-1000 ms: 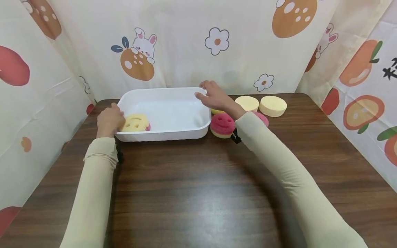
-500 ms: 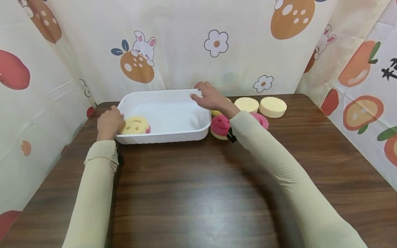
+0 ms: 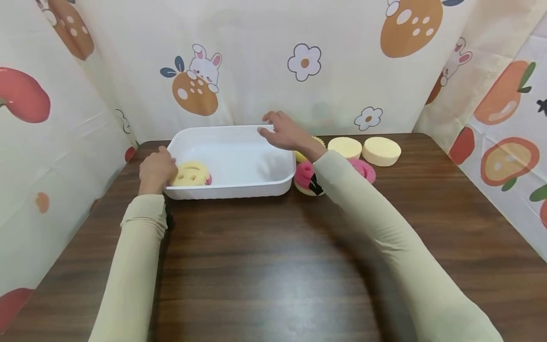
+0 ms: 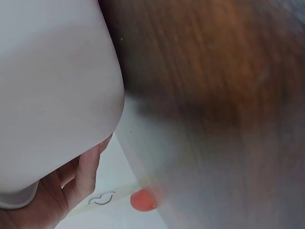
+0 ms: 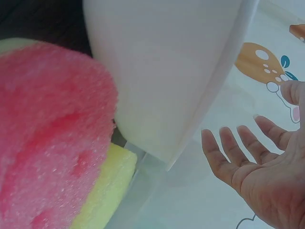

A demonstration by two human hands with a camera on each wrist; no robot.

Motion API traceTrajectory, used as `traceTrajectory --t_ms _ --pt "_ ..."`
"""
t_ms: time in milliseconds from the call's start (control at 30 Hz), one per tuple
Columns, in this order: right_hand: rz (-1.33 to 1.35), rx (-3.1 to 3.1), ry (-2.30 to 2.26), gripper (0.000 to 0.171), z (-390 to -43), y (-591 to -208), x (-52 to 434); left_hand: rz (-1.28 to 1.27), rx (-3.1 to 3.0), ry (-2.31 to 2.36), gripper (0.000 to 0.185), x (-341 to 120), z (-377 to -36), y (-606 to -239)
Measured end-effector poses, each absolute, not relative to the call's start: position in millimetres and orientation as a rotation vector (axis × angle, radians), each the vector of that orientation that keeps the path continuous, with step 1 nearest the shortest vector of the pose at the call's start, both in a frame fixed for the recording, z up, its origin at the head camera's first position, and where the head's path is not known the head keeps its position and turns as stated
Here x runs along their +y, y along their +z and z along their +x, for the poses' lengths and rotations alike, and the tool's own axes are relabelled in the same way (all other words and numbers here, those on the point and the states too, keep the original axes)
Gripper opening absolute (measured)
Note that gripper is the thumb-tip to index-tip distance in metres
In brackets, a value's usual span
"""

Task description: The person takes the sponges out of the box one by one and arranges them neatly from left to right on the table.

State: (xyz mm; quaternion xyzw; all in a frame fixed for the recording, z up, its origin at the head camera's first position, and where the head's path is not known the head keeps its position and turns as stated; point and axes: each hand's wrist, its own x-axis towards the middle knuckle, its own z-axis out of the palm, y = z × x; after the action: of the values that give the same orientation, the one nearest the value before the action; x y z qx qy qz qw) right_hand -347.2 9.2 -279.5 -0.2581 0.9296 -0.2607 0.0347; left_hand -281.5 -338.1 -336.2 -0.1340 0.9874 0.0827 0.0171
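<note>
The left hand (image 3: 155, 168) held the near left corner of the white plastic tub (image 3: 239, 187), with its fingers curled round the rim. Inside the tub, right by that hand, lay a yellow smiley sponge (image 3: 191, 173). The right hand (image 3: 285, 133) was spread flat and loose over the far right corner of the tub, holding nothing. Just beside the tub on the brown wooden table (image 3: 273, 266) sat a pink smiley sponge (image 3: 304, 178). Two round yellow sponges (image 3: 381, 151) lay farther right.
</note>
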Motion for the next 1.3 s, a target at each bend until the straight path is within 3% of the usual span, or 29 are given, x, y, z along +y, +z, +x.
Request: traceTrajectory --t_ms 1300 --pt "-0.975 2.815 -0.786 0.052 -358.0 -266.0 -24.0 -0.478 3.067 0.239 0.055 -337.3 -284.7 -341.0"
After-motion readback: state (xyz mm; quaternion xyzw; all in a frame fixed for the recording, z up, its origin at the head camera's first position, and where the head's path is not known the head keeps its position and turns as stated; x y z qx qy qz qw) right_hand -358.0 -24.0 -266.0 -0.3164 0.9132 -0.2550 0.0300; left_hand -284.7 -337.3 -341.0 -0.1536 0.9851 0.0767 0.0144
